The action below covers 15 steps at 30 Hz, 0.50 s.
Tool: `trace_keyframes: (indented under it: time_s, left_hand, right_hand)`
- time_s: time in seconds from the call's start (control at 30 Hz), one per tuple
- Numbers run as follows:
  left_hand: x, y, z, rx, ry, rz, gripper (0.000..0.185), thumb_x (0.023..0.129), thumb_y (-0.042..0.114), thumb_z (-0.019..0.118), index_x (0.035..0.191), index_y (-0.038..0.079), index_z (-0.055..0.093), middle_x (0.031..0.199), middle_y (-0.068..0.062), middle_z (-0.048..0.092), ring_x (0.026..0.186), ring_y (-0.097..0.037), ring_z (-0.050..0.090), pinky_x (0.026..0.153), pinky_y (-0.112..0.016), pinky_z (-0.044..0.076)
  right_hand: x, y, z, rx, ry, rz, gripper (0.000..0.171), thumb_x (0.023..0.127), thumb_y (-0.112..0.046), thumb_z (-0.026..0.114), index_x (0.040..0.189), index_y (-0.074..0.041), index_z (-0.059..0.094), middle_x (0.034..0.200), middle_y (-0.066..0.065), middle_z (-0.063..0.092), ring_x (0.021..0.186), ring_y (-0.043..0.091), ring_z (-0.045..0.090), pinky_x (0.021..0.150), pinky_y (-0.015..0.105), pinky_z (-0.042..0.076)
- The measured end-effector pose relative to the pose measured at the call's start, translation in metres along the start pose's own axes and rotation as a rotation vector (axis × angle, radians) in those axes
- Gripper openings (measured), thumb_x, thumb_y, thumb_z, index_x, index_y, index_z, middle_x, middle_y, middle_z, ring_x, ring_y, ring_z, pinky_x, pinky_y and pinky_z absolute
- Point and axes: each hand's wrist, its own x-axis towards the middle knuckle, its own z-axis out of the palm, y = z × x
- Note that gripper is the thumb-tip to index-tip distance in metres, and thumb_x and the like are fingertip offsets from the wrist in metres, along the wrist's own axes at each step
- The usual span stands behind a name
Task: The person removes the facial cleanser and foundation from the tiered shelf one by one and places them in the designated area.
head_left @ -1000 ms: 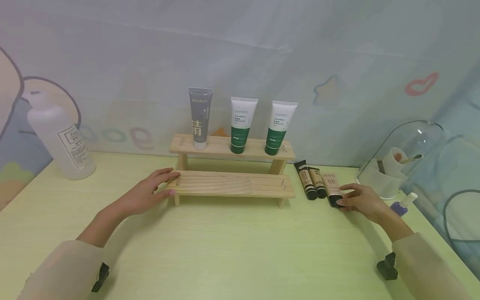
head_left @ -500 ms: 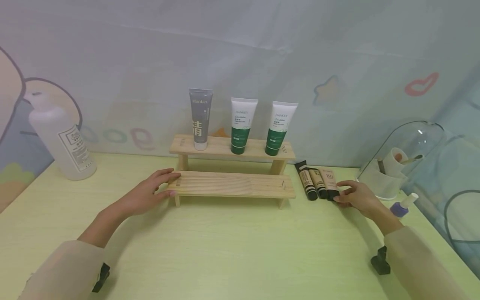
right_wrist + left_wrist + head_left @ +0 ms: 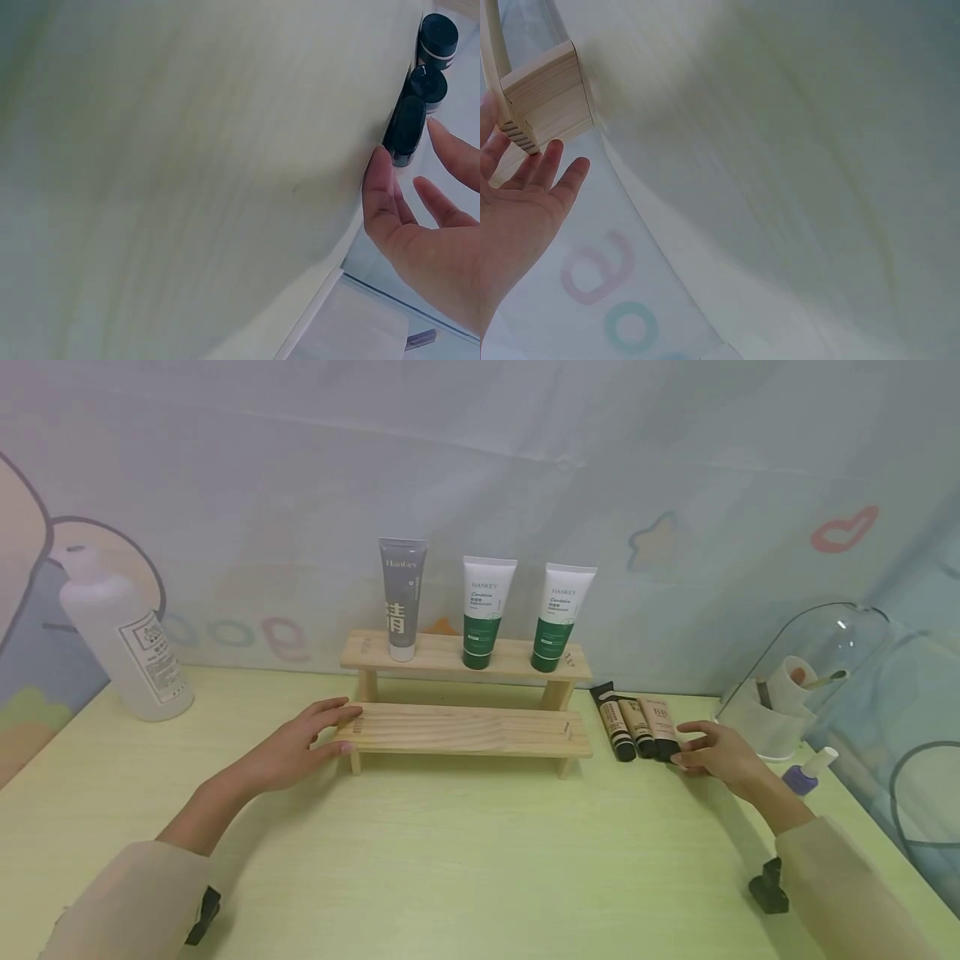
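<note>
A two-step wooden rack (image 3: 465, 728) stands mid-table; its top step bears a grey tube (image 3: 401, 597) and two white-and-green tubes (image 3: 483, 610). My left hand (image 3: 300, 746) rests with straight fingers on the left end of the lower step (image 3: 544, 101). Three small beige tubes with black caps (image 3: 637, 727) lie side by side right of the rack. My right hand (image 3: 712, 756) lies open just right of them, its thumb against the black cap (image 3: 405, 129) of the nearest tube.
A large white bottle (image 3: 123, 639) stands at the far left by the wall. At the right sits a clear domed case (image 3: 810, 672) with small items inside, and a small purple-based bottle (image 3: 806, 772) lies in front of it.
My right hand has pushed the third beige tube back and left until it lies against the other two. The left hand has not moved.
</note>
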Motion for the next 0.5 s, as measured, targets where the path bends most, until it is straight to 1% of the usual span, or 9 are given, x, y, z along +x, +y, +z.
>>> trace_keyframes:
  time_s: [0.17, 0.37, 0.5]
  left_hand:
    - [0.000, 0.001, 0.000, -0.001, -0.002, 0.007, 0.053, 0.095, 0.023, 0.052, 0.138, -0.001, 0.035, 0.143, -0.028, 0.020, 0.127, -0.048, 0.023, 0.094, -0.063, 0.027]
    - [0.000, 0.001, 0.000, 0.001, -0.003, 0.015, 0.053, 0.095, 0.023, 0.051, 0.138, -0.002, 0.035, 0.142, -0.029, 0.020, 0.126, -0.048, 0.023, 0.093, -0.064, 0.028]
    - [0.000, -0.001, -0.001, 0.003, -0.008, 0.013, 0.053, 0.095, 0.024, 0.051, 0.139, -0.002, 0.034, 0.142, -0.029, 0.019, 0.126, -0.049, 0.024, 0.091, -0.064, 0.030]
  right_hand:
    - [-0.006, -0.005, -0.001, -0.056, -0.012, -0.003, 0.063, 0.088, -0.003, 0.060, 0.136, 0.014, 0.024, 0.108, 0.023, 0.047, 0.079, 0.016, 0.059, 0.072, 0.031, 0.053]
    - [-0.013, -0.013, -0.003, -0.098, -0.015, -0.032, 0.057, 0.088, -0.001, 0.057, 0.133, 0.015, 0.027, 0.097, 0.016, 0.053, 0.080, 0.021, 0.062, 0.072, 0.033, 0.053]
    - [-0.016, -0.018, -0.006, -0.107, -0.033, -0.065, 0.055, 0.089, -0.002, 0.057, 0.133, 0.015, 0.028, 0.094, 0.016, 0.054, 0.082, 0.025, 0.062, 0.072, 0.033, 0.053]
